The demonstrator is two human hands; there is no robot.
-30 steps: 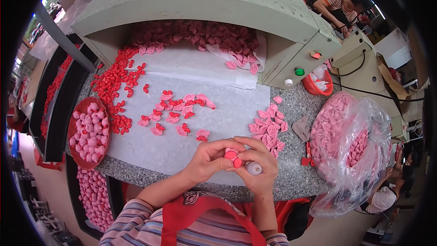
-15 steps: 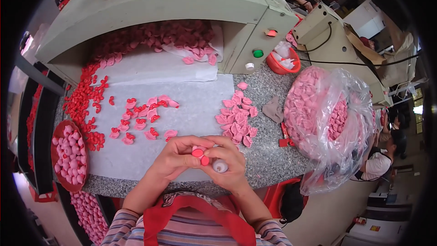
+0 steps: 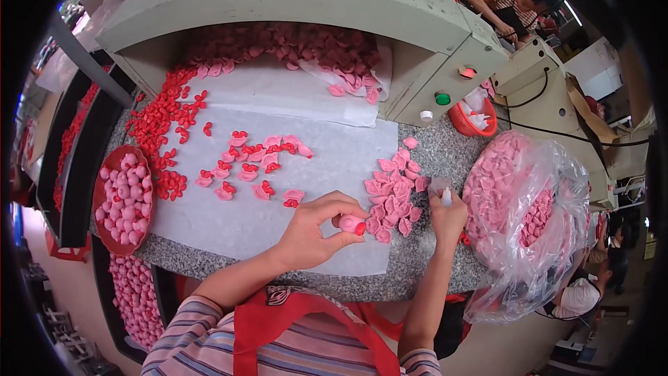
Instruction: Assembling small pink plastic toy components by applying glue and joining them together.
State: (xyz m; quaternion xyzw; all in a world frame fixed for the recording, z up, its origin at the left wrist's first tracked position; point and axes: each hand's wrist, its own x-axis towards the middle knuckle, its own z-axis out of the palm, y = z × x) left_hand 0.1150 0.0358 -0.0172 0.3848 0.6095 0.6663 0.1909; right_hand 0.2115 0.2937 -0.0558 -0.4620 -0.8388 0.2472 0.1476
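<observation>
Pinched between my left hand's (image 3: 316, 233) thumb and fingers is a small rounded pink piece (image 3: 349, 223) with a red end, held over the white paper sheet (image 3: 334, 257). My right hand (image 3: 447, 221) is closed around a small whitish squeeze bottle (image 3: 446, 197), at the grey cloth (image 3: 437, 184) on the speckled counter. Between my hands lies a heap of pink shell-like pieces (image 3: 393, 198). Beyond my left hand, several pink pieces with red bow-like parts (image 3: 262, 190) are spread over the paper.
Loose red pieces (image 3: 163, 118) cover the paper's left side. A red bowl (image 3: 145, 230) of pink balls stands left. A green-grey machine (image 3: 299, 3) with pink pieces inside spans the back. On the right are a plastic bag (image 3: 557, 188) of pink pieces and a red basket (image 3: 462, 125).
My hands have come apart. My right hand has moved right to the grey cloth with the bottle, while the left keeps the pink-and-red piece. The whole view has shifted.
</observation>
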